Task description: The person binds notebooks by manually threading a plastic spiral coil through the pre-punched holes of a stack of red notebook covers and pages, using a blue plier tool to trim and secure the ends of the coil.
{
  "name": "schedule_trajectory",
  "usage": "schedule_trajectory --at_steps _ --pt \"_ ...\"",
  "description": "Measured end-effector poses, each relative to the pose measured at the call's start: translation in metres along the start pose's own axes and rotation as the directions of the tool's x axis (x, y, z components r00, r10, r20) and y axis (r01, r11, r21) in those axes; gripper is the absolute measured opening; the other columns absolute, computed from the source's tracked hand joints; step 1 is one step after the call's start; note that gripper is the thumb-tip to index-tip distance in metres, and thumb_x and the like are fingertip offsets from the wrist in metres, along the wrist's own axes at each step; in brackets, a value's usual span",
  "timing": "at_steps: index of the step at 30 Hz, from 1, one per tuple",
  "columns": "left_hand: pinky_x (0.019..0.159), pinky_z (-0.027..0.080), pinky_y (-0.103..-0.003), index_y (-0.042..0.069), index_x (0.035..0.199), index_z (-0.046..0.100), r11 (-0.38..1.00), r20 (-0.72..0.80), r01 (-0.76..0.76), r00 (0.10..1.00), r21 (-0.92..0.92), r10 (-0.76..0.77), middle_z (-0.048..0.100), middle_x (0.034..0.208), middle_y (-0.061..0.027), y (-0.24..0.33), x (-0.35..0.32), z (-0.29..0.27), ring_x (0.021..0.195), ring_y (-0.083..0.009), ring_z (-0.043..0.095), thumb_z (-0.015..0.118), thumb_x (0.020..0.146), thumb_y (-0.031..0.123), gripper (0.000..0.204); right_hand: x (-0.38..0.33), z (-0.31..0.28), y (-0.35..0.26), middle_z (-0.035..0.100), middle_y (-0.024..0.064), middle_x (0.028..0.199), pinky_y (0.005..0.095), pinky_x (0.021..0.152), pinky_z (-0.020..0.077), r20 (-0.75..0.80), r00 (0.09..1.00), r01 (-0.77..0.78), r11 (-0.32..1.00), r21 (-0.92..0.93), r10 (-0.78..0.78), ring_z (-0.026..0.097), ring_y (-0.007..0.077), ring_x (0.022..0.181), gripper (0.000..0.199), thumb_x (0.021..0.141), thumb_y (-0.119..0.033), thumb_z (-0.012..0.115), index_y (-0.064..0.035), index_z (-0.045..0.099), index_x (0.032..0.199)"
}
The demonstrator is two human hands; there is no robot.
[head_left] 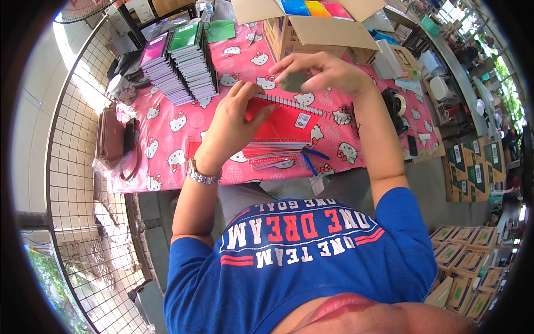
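A red spiral notebook (286, 121) lies tilted on the table in front of me, a wire coil running along its far edge. The coil's loose end (340, 116) sticks out past the right side. My left hand (240, 119) pinches the notebook's far left corner, thumb on the cover. Above the coil, my right hand (328, 73) is raised, its fingers closed on a small dark grey-green piece (293, 82) whose kind I cannot make out. More red notebooks (272, 155) are stacked below, nearer to me. Blue-handled pliers (311, 160) lie right of that stack.
Purple notebooks (157, 50) and green notebooks (188, 42) stand in tall stacks at the far left. An open cardboard box (328, 34) holds colourful notebooks at the back. A brown bag (110, 136), a mug (122, 89), a tape roll (401, 104) and a phone (412, 145) line the sides.
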State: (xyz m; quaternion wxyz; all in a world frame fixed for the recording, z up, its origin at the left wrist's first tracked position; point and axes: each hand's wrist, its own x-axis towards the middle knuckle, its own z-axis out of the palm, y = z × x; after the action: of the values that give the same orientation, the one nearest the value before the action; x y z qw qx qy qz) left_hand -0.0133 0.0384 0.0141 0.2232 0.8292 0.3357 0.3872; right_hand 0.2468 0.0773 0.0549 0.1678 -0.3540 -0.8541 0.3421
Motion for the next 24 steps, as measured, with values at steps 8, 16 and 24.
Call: schedule_trajectory --at_steps 8,16,24 --pt "0.059 0.047 -0.029 0.002 0.107 0.058 0.997 0.005 -0.007 1.000 -0.075 0.007 0.063 0.096 -0.0084 -0.006 0.002 0.002 0.068 -0.0167 0.058 0.077 0.084 0.010 0.030 0.006 0.001 0.000 0.061 0.0091 0.130 0.0335 0.102 0.0438 -0.059 0.974 0.220 0.841 0.495 -0.220 0.058 0.0189 0.116 0.041 0.087 -0.028 0.068 -0.0008 0.068 0.119" --pt "0.061 0.049 -0.034 0.001 0.106 0.057 0.993 -0.049 0.045 0.998 -0.106 -0.051 0.062 0.088 -0.0145 -0.006 0.008 0.010 0.069 -0.0231 0.060 0.073 0.087 0.011 0.027 -0.053 0.090 0.209 0.067 0.0142 0.109 0.0338 0.087 0.0521 -0.358 0.765 -0.583 0.811 -0.034 0.535 0.062 0.0254 0.107 0.046 0.079 -0.036 0.080 -0.0026 0.071 0.110" --pt "0.053 0.052 -0.026 -0.003 0.108 0.060 0.928 -0.184 0.298 0.922 -0.222 -0.340 0.066 0.087 -0.0090 -0.006 -0.012 0.018 0.063 -0.0118 0.063 0.065 0.096 0.008 0.016 -0.129 0.292 0.147 0.045 0.0163 0.143 0.0601 0.109 0.0312 -0.707 0.640 -0.670 0.668 -0.324 0.300 0.038 0.0401 0.136 0.076 0.082 -0.047 0.071 -0.0072 0.048 0.143"
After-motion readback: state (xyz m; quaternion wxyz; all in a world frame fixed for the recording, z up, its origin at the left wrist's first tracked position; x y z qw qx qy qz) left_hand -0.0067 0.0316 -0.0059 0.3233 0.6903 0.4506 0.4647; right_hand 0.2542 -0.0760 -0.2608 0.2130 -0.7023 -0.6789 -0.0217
